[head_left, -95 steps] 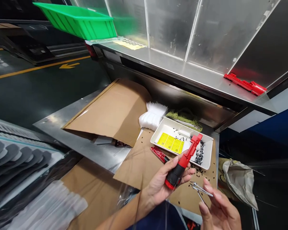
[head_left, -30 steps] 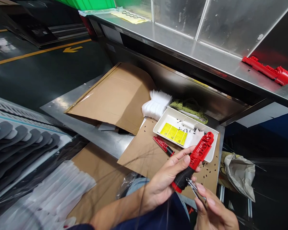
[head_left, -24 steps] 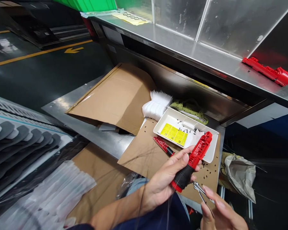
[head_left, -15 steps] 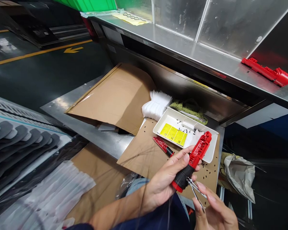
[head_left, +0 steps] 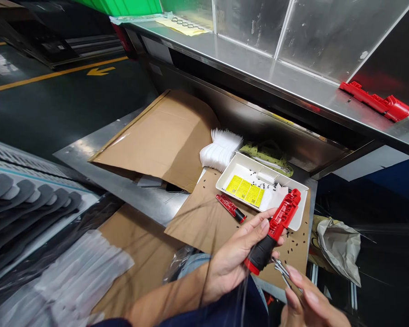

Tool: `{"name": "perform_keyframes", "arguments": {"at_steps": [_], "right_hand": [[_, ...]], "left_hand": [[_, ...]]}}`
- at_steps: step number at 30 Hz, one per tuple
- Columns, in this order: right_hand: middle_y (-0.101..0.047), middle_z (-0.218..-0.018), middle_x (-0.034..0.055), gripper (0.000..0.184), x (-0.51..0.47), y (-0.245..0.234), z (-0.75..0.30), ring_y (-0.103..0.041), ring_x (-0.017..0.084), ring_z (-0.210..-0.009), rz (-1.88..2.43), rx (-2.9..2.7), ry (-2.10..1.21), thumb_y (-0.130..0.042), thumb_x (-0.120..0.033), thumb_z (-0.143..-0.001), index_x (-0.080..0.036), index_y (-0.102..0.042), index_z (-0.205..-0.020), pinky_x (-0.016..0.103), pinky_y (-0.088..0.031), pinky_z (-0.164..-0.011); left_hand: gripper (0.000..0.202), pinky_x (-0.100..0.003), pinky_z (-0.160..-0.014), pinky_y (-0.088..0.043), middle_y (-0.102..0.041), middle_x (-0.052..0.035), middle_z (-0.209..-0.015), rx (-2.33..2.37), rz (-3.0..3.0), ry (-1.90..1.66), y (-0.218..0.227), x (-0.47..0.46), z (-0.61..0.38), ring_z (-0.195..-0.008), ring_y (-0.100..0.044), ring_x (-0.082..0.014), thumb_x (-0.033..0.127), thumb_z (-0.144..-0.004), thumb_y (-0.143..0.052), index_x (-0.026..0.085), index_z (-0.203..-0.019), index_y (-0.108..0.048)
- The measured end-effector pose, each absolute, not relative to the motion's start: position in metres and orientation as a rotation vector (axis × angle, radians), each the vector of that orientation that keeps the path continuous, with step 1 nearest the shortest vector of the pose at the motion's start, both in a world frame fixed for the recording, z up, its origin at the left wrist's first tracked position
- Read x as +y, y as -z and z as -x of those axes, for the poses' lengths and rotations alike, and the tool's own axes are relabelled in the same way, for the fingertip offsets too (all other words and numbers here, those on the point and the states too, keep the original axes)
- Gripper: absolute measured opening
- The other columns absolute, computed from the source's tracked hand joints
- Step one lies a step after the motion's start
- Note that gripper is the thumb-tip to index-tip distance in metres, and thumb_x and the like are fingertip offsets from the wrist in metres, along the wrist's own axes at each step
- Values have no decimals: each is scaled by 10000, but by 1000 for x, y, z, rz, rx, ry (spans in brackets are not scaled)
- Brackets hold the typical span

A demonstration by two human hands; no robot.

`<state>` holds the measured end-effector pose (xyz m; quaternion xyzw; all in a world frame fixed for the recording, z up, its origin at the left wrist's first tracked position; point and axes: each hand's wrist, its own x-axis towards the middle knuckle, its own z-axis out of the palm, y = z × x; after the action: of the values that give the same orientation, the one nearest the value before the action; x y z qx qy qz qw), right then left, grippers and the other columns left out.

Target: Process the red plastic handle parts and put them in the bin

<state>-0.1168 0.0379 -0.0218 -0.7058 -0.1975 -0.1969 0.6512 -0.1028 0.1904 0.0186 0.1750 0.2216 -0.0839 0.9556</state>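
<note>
My left hand [head_left: 230, 259] is closed around a red and black plastic housing [head_left: 276, 227], tilted with its red ribbed end up and to the right. My right hand [head_left: 313, 297] pinches small silver nippers [head_left: 283, 271] by their handles. The nippers' tip is just right of the black lower part of the housing; whether it touches I cannot tell. A similar red and black piece [head_left: 231, 208] lies on the cardboard sheet [head_left: 194, 218], left of the held one. Behind my left hand stands a white tray [head_left: 301, 213] with yellow labels [head_left: 245, 190] and tiny black bits.
Tiny black bits are scattered on the cardboard right of my hands. A stack of white foam sleeves [head_left: 221, 150] stands behind the tray, beside a large cardboard piece [head_left: 163, 136]. Another red housing [head_left: 376, 101] rests on the metal shelf. A paper bag [head_left: 339, 250] is at the right.
My right hand has drawn the nippers back down and right from the housing's black part, and their handles have come closer together. The left hand keeps its hold.
</note>
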Motion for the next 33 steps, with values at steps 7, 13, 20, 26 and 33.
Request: {"name": "perform_keyframes", "arguments": {"at_steps": [7, 13, 20, 26, 33], "right_hand": [[-773, -872, 39, 198, 43, 26, 110, -760, 231, -743, 1560, -440, 489, -752, -253, -820, -273, -684, -1006, 337, -667, -632], [-766, -844, 88, 150, 52, 30, 106, -761, 237, -743, 1586, -516, 563, -684, -314, -889, -203, -668, -988, 311, -661, -611], [-764, -930, 51, 244, 50, 10, 102, -760, 205, -804, 1643, -622, 479, -737, -103, -812, -171, -637, -1024, 292, -661, -695], [-762, -954, 44, 251, 50, 17, 104, -753, 179, -853, 1590, -603, 541, -724, -80, -812, -150, -648, -1041, 259, -649, -753], [-772, -875, 44, 230, 48, 19, 106, -759, 203, -793, 1653, -604, 541, -751, -65, -792, -155, -645, -975, 287, -657, -673]], "left_hand": [[375, -238, -647, -526, -703, -114, -910, 488, -399, 170, -27, 191, 102, -731, -656, -152, 329, -968, -548, 130, -1281, -600], [468, -238, -635, -514, -717, -119, -861, 523, -434, 205, -29, 194, 102, -606, -632, -135, 275, -962, -551, 118, -1400, -493], [440, -218, -667, -516, -721, -123, -911, 526, -427, 212, -26, 193, 102, -634, -642, -119, 269, -984, -502, 138, -1403, -484], [433, -215, -626, -512, -721, -113, -823, 533, -468, 219, -32, 193, 99, -573, -628, -114, 197, -999, -442, 99, -1421, -435], [490, -216, -628, -526, -714, -85, -848, 481, -458, 171, -24, 193, 100, -612, -633, -121, 273, -896, -667, 125, -1338, -517]]}}
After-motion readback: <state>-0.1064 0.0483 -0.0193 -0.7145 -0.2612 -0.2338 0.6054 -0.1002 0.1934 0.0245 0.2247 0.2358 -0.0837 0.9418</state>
